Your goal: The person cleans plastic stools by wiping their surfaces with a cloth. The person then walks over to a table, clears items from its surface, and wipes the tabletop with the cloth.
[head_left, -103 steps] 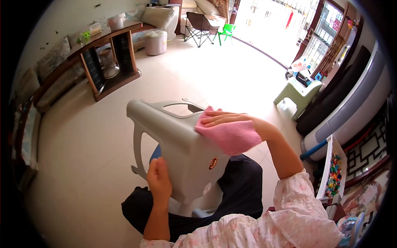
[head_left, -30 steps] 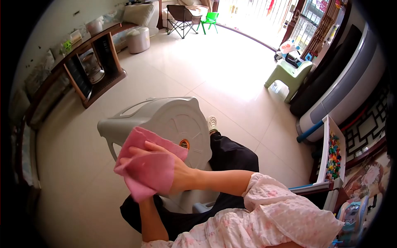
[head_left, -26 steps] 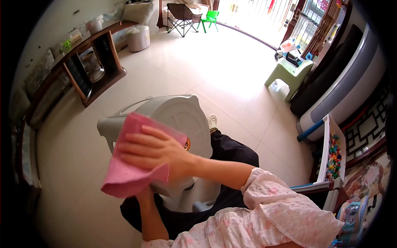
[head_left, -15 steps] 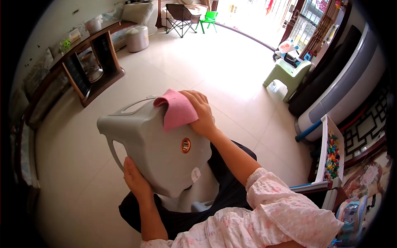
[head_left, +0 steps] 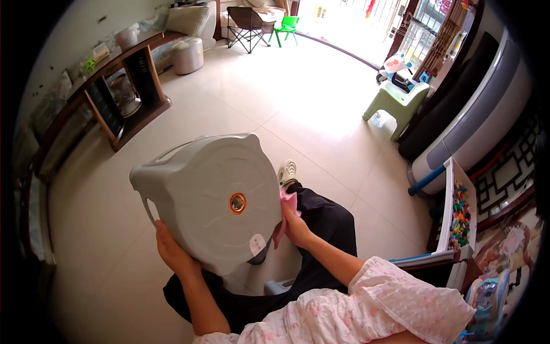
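A grey plastic stool [head_left: 200,189] is held tilted over my lap, its round seat turned up toward me. An orange-rimmed hole sits mid-seat, and a white sticker [head_left: 257,245] is near the lower edge. My left hand [head_left: 176,252] grips the stool's lower left side, its fingers partly hidden behind. At the seat's right edge, my right hand [head_left: 296,227] is closed on a pink cloth [head_left: 289,200], which bunches against the rim. The stool's underside is out of sight.
A tray of colourful small pieces [head_left: 460,215] stands at the right. Farther off are a pale green chair [head_left: 401,106], a round stool [head_left: 188,56], a folding chair [head_left: 250,26], a small green chair [head_left: 286,27] and a wooden cabinet [head_left: 129,94].
My right hand has moved with the pink cloth from the top of the seat down to its right edge. The stool has turned, showing more of its seat to me.
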Tool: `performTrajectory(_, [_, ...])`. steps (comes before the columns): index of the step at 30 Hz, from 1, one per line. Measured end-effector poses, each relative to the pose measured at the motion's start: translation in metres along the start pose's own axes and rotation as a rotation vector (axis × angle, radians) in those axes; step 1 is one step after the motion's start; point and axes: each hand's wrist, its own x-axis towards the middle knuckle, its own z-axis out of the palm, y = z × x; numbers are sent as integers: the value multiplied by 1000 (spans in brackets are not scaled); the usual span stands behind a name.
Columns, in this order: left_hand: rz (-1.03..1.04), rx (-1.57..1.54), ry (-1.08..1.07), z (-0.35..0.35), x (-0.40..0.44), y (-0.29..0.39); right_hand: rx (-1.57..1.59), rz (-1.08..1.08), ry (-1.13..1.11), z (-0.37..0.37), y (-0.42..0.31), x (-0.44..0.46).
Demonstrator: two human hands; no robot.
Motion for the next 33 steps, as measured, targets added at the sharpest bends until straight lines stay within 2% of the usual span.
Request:
performTrajectory(4, [-13,-11,-14,-4,6,2,-159,-81,-75,-9,-4,-9])
performTrajectory(6, [-30,-20,-17,-3,6,6,-203,-209,16,8,-19,-14])
performTrajectory(7, [-31,-22,-15,-3,7,6,-34,-138,-47,6,-18,-3])
performTrajectory(8, [-47,-31,-25,-4,8,7,27,-198,-78,20,-24,4])
performTrajectory(13, [-58,-35,-33,-12,14,1,-2,-88,-291,58,-81,66])
performTrajectory(15, [-91,-16,0,-14,15,-1,-44,114,-358,75,-100,83])
performTrajectory(16, [-82,-22,6,-16,16,-1,-48,114,-369,79,-101,94])
performTrajectory(18, [-108,-36,-44,-21,18,-3,-105,10,-463,93,-96,113])
performTrajectory(19, [-103,-38,-38,-22,18,-3,-218,-115,-412,99,-88,118])
performTrajectory(21, [-102,-27,-4,-19,15,-2,-262,-144,-450,110,-79,129])
performTrajectory(28, [-116,-79,19,-21,16,-3,-201,64,-598,133,-75,167])
performTrajectory(31, [-113,-35,-24,-24,17,-5,-191,121,-640,136,-75,179])
performTrajectory(33, [-87,17,-155,-29,19,-9,-180,152,-665,135,-74,189])
